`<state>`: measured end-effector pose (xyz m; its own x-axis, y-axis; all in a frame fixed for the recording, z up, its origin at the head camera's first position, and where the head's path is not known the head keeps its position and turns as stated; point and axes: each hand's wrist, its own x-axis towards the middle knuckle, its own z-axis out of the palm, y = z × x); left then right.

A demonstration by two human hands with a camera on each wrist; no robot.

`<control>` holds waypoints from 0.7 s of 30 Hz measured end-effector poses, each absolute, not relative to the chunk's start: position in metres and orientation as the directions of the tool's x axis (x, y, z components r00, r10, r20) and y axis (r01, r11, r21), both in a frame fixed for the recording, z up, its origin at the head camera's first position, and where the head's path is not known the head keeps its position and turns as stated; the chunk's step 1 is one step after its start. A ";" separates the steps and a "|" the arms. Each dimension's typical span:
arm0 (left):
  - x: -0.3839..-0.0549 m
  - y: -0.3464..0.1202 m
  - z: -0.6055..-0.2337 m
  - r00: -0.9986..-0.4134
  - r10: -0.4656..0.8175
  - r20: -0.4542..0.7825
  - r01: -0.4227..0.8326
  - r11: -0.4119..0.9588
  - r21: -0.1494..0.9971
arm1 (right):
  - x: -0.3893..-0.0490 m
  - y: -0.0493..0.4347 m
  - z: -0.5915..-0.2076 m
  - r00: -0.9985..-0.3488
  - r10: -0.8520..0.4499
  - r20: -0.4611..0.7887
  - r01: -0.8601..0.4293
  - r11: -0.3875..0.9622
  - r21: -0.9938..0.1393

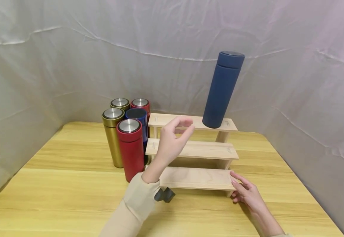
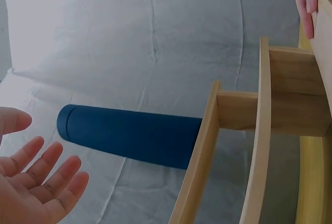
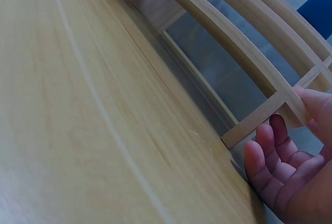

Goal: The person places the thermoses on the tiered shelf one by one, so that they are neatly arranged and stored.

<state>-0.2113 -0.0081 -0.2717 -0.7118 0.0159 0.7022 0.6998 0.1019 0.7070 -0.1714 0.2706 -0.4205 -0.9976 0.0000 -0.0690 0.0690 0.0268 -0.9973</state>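
Note:
A blue thermos flask [image 1: 223, 89] stands upright near the right end of the top step of a three-tier wooden display stand [image 1: 195, 177]. My left hand [image 1: 175, 136] is raised in front of the upper steps, thumb and fingers apart with nothing between them. In the left wrist view, the left hand [image 2: 39, 182] faces the lid end of the flask [image 2: 129, 136] across a gap. My right hand [image 1: 247, 192] grips the right end of the lowest step. The right wrist view shows that hand [image 3: 290, 167] with its thumb over the board and its fingers curled below.
Left of the stand, several flasks stand close together on the wooden table [image 1: 56, 187]: a red one [image 1: 130, 154] in front, a gold one [image 1: 112, 141] and a dark blue one [image 1: 137, 114] among them. A pale cloth curtain [image 1: 100, 65] surrounds the table's back and sides.

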 end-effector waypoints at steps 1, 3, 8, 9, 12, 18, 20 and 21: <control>-0.209 -0.011 -0.273 -0.711 0.013 0.703 0.700 0.103 0.706 | -0.171 0.271 -0.420 -0.998 0.001 -0.070 0.070 0.027 -0.997; -0.206 -0.016 -0.275 -0.705 0.009 0.709 0.705 0.107 0.701 | -0.171 0.270 -0.420 -0.998 0.003 -0.071 0.071 0.031 -0.997; -0.198 -0.026 -0.276 -0.693 -0.002 0.721 0.717 0.104 0.690 | -0.170 0.270 -0.419 -0.997 0.007 -0.073 0.073 0.033 -0.997; -0.196 -0.028 -0.276 -0.692 -0.004 0.722 0.718 0.105 0.688 | -0.171 0.270 -0.420 -0.997 0.007 -0.073 0.073 0.033 -0.997; -0.192 -0.033 -0.277 -0.694 -0.012 0.720 0.715 0.107 0.691 | -0.171 0.270 -0.421 -0.997 0.002 -0.071 0.071 0.033 -0.997; -0.188 -0.040 -0.277 -0.704 -0.028 0.710 0.705 0.099 0.702 | -0.170 0.270 -0.421 -0.998 0.000 -0.065 0.065 0.030 -0.997; -0.187 -0.040 -0.277 -0.707 -0.028 0.707 0.702 0.097 0.705 | -0.170 0.270 -0.421 -0.998 0.002 -0.065 0.065 0.027 -0.998; -0.187 -0.041 -0.277 -0.708 -0.030 0.706 0.701 0.101 0.706 | -0.171 0.270 -0.420 -0.998 0.002 -0.066 0.066 0.024 -0.998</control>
